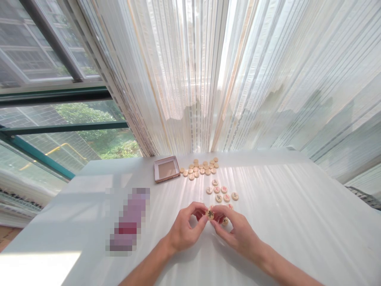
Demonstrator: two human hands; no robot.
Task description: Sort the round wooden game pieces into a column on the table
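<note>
A round wooden Chinese chess piece (210,215) with a black character faces me, raised a little over the table. My left hand (189,226) pinches its left side between thumb and fingers. From the other side, my right hand (233,226) closes its thumb and fingertips around the piece's right edge. Just beyond my hands lie several face-up pieces with red or black characters, among them a red one (226,197) and a black one (235,196). My right fingers partly cover a black-marked piece (225,221) and a red-marked piece (230,207).
Farther back, a group of several blank-looking pieces (202,171) is spread beside a shallow open box (155,173). A pixelated purple object (129,220) lies at left on the white table (282,222). Sheer curtains (190,79) hang behind, with a window at left.
</note>
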